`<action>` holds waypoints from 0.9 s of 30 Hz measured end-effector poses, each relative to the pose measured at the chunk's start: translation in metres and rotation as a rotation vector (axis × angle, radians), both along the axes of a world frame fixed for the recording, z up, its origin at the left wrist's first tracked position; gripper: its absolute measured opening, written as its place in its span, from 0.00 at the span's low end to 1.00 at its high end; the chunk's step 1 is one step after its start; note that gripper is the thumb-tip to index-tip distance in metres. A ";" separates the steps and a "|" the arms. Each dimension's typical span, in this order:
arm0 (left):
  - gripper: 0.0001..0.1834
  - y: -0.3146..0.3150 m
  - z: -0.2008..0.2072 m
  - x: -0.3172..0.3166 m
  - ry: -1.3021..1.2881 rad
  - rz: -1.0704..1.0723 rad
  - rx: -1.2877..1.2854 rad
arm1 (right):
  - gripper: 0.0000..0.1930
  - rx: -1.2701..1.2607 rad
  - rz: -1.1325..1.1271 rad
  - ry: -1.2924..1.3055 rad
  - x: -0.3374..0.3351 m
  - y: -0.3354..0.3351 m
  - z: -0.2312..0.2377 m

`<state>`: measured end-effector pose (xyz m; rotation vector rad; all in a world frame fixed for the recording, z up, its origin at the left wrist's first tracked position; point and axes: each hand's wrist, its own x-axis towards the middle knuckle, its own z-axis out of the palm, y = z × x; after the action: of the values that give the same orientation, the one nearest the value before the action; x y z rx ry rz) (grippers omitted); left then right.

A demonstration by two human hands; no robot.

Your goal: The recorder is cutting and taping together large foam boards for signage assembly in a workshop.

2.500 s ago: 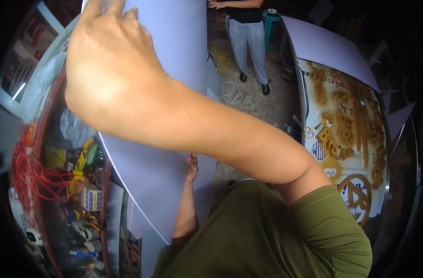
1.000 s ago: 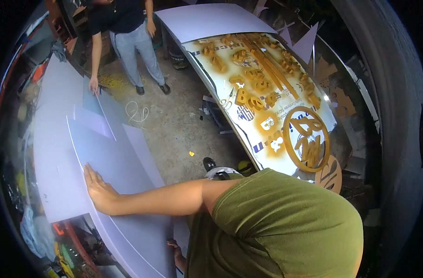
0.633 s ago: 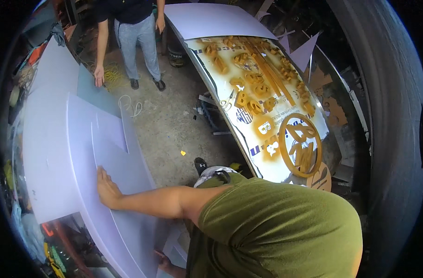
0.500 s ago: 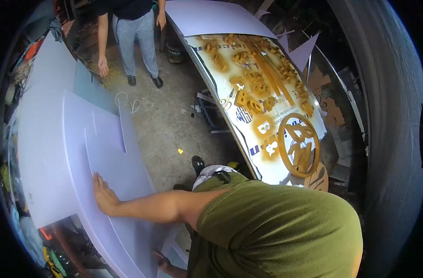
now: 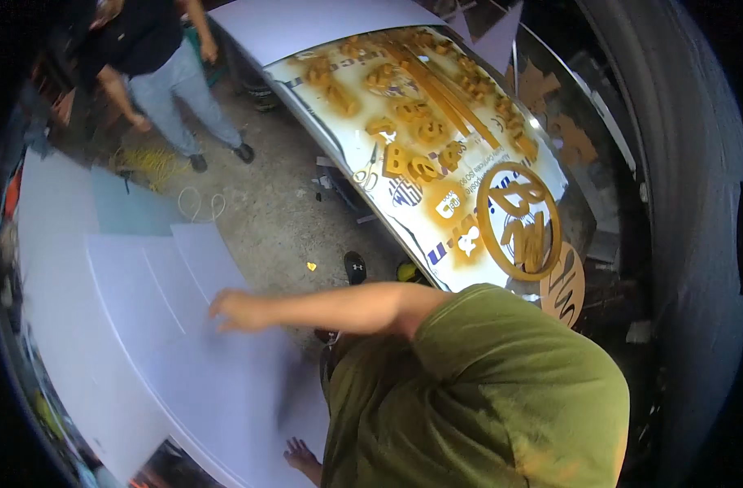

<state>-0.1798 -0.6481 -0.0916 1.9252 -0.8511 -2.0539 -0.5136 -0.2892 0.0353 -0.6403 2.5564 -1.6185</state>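
Note:
Pale lilac sheets [image 5: 135, 325] lie overlapping in a stack on the left, with their edges stepped. Above the near side of the stack, my right arm reaches across and my right hand [image 5: 237, 312] hangs slightly blurred, its thumb apart from the fingers and nothing visible in it. Whether it touches the top sheet I cannot tell. Lower down, close to my body, my left hand [image 5: 302, 457] rests on or just over the sheet with its fingers spread. Most of my left forearm is hidden behind my green shirt.
On the right, a table bears a white printed sheet [image 5: 363, 122] with mustard-painted letters, scissors [image 5: 367, 172] and a painted ring [image 5: 485, 244]. A person [image 5: 172, 81] stands at the far left, beside yellow cord [image 5: 156, 165]. A small yellow scrap [image 5: 311, 267] lies on the concrete floor [image 5: 265, 211].
My right hand has come away from its flat place on the sheet and moved right. My left hand shows more fully, fingers spread. The view has shifted, and the other person appears further left.

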 end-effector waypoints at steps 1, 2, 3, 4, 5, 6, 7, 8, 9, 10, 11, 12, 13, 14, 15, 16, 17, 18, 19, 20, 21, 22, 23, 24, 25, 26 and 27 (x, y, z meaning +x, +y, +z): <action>0.29 -0.002 -0.007 0.000 -0.042 -0.233 0.037 | 0.20 -0.012 -0.102 -0.125 0.001 0.049 0.019; 0.29 0.003 -0.009 -0.005 -0.091 -0.471 0.084 | 0.19 0.108 -0.248 -0.238 0.007 0.101 0.057; 0.29 0.027 0.001 -0.034 -0.093 -0.523 0.079 | 0.17 0.115 -0.409 -0.203 0.006 0.165 0.026; 0.30 0.064 0.024 -0.062 -0.119 -0.768 0.026 | 0.20 0.203 -0.539 -0.138 0.013 0.224 0.022; 0.30 0.089 0.040 -0.081 -0.145 -1.006 -0.030 | 0.20 0.134 -0.660 -0.128 0.025 0.277 0.031; 0.31 0.088 0.037 -0.094 -0.116 -1.120 -0.042 | 0.17 -0.036 -0.788 -0.155 0.034 0.329 0.016; 0.31 0.096 0.045 -0.110 -0.129 -1.132 -0.058 | 0.14 0.073 -0.977 -0.149 0.049 0.375 0.017; 0.31 0.111 0.058 -0.130 -0.117 -1.297 -0.078 | 0.12 -0.120 -1.122 -0.200 0.063 0.416 0.025; 0.32 0.127 0.074 -0.150 -0.105 -1.465 -0.096 | 0.11 0.068 -1.280 -0.169 0.079 0.459 0.026; 0.31 0.145 0.091 -0.169 -0.099 -1.501 -0.094 | 0.10 -0.069 -1.383 -0.208 0.096 0.505 0.014; 0.31 0.153 0.096 -0.184 -0.116 -1.516 -0.108 | 0.10 -0.202 -1.422 -0.142 0.110 0.540 0.006; 0.31 0.159 0.100 -0.202 -0.139 -1.549 -0.130 | 0.11 -0.163 -1.457 -0.115 0.124 0.578 -0.012; 0.30 0.175 0.109 -0.216 -0.167 -1.574 -0.148 | 0.12 -0.097 -1.474 -0.133 0.132 0.596 -0.009; 0.29 0.188 0.124 -0.222 -0.100 -1.660 -0.206 | 0.12 -0.057 -1.500 -0.170 0.137 0.612 -0.016; 0.29 0.204 0.133 -0.234 -0.115 -1.671 -0.219 | 0.12 -0.024 -1.526 -0.200 0.138 0.626 -0.022; 0.28 0.218 0.140 -0.244 -0.163 -1.693 -0.234 | 0.12 -0.037 -1.535 -0.214 0.135 0.638 -0.028; 0.27 0.231 0.144 -0.253 -0.209 -1.714 -0.247 | 0.13 0.006 -1.487 -0.199 0.132 0.649 -0.035; 0.26 0.243 0.147 -0.261 -0.248 -1.733 -0.252 | 0.14 0.048 -1.440 -0.185 0.130 0.655 -0.039; 0.26 0.251 0.150 -0.266 -0.262 -1.738 -0.263 | 0.14 0.035 -1.444 -0.197 0.123 0.656 -0.040; 0.26 0.258 0.152 -0.270 -0.225 -1.815 -0.245 | 0.15 0.073 -1.364 -0.233 0.114 0.657 -0.041; 0.26 0.267 0.155 -0.275 -0.185 -1.893 -0.221 | 0.17 0.112 -1.286 -0.265 0.106 0.658 -0.042; 0.26 0.276 0.156 -0.280 -0.194 -1.899 -0.224 | 0.21 0.131 -1.256 -0.329 0.101 0.660 -0.047; 0.26 0.285 0.157 -0.285 -0.213 -1.933 -0.232 | 0.21 0.127 -1.259 -0.337 0.094 0.661 -0.049; 0.25 0.291 0.158 -0.289 -0.230 -1.966 -0.239 | 0.23 0.190 -1.222 -0.384 0.087 0.662 -0.051; 0.25 0.293 0.157 -0.295 -0.237 -1.968 -0.240 | 0.24 0.255 -1.181 -0.431 0.082 0.663 -0.053; 0.25 0.292 0.154 -0.302 -0.233 -1.958 -0.233 | 0.26 0.270 -1.177 -0.437 0.078 0.664 -0.057; 0.24 0.298 0.157 -0.306 -0.230 -1.945 -0.226 | 0.26 0.269 -1.172 -0.444 0.076 0.666 -0.058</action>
<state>-0.4854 -0.3501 0.0655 0.8554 -3.6491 -1.7760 -0.4376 0.3768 -0.0228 1.3068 2.7497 -1.2228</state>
